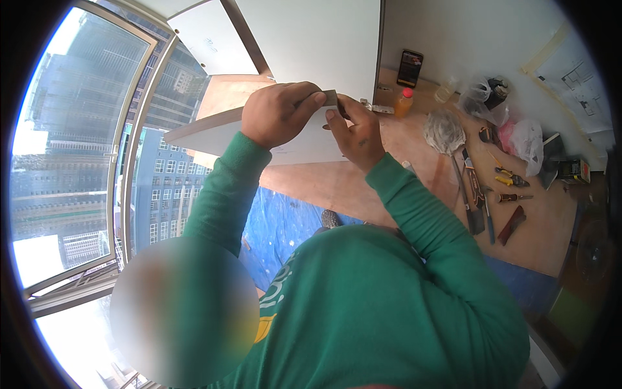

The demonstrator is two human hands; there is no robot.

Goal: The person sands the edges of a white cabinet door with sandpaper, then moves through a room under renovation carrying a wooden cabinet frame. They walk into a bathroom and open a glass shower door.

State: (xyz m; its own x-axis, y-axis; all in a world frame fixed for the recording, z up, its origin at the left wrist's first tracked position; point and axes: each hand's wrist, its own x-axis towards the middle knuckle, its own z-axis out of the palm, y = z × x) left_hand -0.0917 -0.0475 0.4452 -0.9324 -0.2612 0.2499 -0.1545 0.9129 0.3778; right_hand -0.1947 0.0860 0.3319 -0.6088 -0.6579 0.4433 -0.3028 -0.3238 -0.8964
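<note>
Head view: what are the fingers doing?

"The left hand (280,115) curls snugly over the brown, straight edge of a flat white panel (223,141); the right hand (357,135) pinches its end, thumb and fingers nearly together. Whether something small sits between, I can't tell."

"And the panel?"

"Over the smooth plywood board (304,183), near crinkled blue sheeting (278,214)."

The left arm (223,185) and right arm (427,211), both in green sleeves, reach forward and converge. The left hand (280,115) is curled, its back uppermost, thumb pointing toward the right hand (357,135), which sits just beside it, thumb and forefinger bent.
</note>
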